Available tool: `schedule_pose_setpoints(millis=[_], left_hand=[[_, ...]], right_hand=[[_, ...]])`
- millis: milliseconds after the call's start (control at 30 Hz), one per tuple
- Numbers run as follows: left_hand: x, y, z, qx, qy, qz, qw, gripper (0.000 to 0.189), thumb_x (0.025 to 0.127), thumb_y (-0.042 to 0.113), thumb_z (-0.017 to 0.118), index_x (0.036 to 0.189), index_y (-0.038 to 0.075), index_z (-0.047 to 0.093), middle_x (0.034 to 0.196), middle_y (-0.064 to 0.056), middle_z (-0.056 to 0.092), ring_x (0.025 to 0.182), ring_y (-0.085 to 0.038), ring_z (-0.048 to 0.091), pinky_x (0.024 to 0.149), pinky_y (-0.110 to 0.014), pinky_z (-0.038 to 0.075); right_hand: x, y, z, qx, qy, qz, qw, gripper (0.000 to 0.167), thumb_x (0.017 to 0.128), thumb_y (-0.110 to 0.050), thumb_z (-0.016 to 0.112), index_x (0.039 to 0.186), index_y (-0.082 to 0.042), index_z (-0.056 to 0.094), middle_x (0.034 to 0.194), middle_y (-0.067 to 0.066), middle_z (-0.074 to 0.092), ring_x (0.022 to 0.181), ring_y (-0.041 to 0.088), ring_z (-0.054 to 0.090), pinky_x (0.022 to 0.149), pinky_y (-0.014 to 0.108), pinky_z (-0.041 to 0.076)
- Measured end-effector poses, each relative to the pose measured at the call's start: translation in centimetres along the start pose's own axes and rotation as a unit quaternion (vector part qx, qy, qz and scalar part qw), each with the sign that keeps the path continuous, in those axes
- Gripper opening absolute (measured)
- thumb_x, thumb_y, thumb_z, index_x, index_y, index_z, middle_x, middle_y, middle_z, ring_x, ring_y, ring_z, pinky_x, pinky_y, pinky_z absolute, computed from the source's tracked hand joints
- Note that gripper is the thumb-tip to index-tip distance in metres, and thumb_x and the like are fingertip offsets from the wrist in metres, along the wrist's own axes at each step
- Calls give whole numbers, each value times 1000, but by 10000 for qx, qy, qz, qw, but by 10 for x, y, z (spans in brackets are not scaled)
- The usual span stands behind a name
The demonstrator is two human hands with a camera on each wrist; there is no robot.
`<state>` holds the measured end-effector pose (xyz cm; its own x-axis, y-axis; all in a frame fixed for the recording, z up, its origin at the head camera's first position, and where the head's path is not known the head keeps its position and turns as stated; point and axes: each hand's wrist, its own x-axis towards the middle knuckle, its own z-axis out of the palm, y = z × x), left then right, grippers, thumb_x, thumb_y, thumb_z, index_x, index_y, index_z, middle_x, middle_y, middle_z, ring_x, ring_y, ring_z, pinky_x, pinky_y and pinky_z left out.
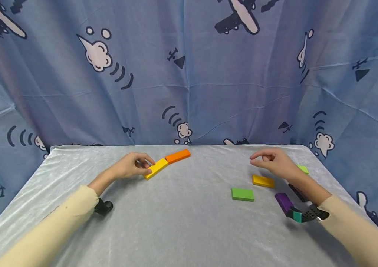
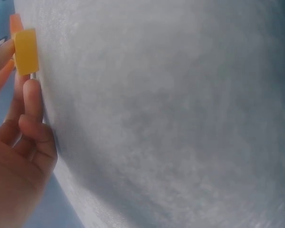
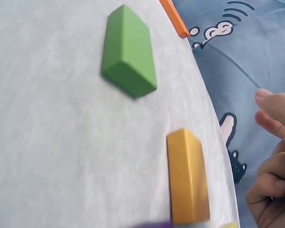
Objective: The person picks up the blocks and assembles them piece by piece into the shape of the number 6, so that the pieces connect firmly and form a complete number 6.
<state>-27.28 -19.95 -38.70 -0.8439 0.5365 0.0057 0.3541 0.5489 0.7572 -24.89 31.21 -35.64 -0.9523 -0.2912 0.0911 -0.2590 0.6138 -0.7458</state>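
Note:
On the left of the table, my left hand (image 1: 132, 165) pinches a yellow block (image 1: 158, 168) between thumb and fingers. The far end of that block meets the near end of an orange block (image 1: 178, 156), the two forming a slightly bent line. Over the right side, my right hand (image 1: 275, 162) is raised with its fingers loosely bent and nothing between them. Closest below it lies a darker yellow block (image 1: 263, 181). A green block (image 3: 130, 52) lies nearer the middle, seen in the right wrist view beside the darker yellow one.
A purple block (image 1: 283, 202) lies below the right wrist, partly covered by the wrist device (image 1: 305, 214). Behind the right hand a light green block (image 1: 303, 169) shows in part. A blue patterned curtain (image 1: 189, 74) hangs behind the white-covered table (image 1: 175, 222).

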Motion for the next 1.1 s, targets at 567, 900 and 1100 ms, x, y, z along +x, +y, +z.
schedule_pose_setpoints(millis=[567, 900, 1100], left_hand=[[-1, -1, 1, -13, -12, -23, 10000, 26, 93, 7, 76, 118, 4, 72, 101, -8, 70, 89, -22, 66, 78, -35, 55], [-2, 1, 1, 75, 34, -142, 9999, 26, 93, 9, 77, 118, 5, 72, 99, -6, 70, 88, -22, 65, 77, -36, 55], [-1, 2, 2, 121, 70, -226, 9996, 25, 92, 8, 77, 117, 7, 73, 98, -5, 70, 87, -21, 65, 76, -35, 55]], right_hand=[[-44, 25, -11, -451, -26, 31, 9990, 40, 89, -22, 82, 119, 0, 70, 61, -4, 32, 50, 11, 32, 48, 31, 31], [-55, 29, -7, -516, 118, 153, 9985, 49, 86, -24, 85, 123, 2, 69, 60, -5, 31, 50, 7, 28, 46, 30, 28], [-55, 28, -2, -397, 191, 72, 9990, 46, 84, -20, 86, 119, 4, 70, 60, -5, 31, 49, 8, 28, 46, 30, 29]])
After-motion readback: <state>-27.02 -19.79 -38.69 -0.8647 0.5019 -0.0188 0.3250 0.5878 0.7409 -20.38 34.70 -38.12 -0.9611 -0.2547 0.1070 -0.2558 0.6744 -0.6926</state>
